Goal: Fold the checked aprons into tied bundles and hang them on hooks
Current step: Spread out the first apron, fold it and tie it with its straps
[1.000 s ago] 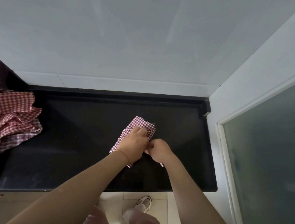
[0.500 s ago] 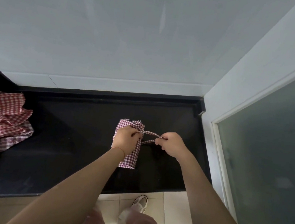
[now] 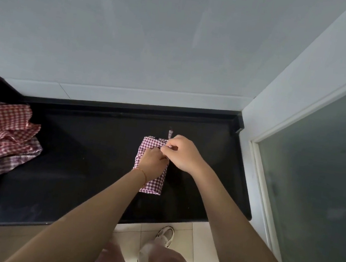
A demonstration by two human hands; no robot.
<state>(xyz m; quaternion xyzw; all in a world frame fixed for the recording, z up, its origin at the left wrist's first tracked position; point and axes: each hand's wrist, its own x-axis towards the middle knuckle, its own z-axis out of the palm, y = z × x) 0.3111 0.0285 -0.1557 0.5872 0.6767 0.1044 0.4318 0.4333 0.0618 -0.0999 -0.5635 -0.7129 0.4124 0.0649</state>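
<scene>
Head view: the right hand, half a second ago holding the strap out taut, now meets the left hand over the folded apron on the surface, both hands' fingers pinching strap beside the fingertips, so knot-tying appears underway.

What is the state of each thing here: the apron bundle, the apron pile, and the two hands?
Apron bundle: folded, lying on the black counter.
Strap: one end sticks out above the bundle.
Apron pile: unfolded, heaped at the counter's left end.
Left hand: holds the bundle.
Right hand: fingers pinch the strap.
</scene>
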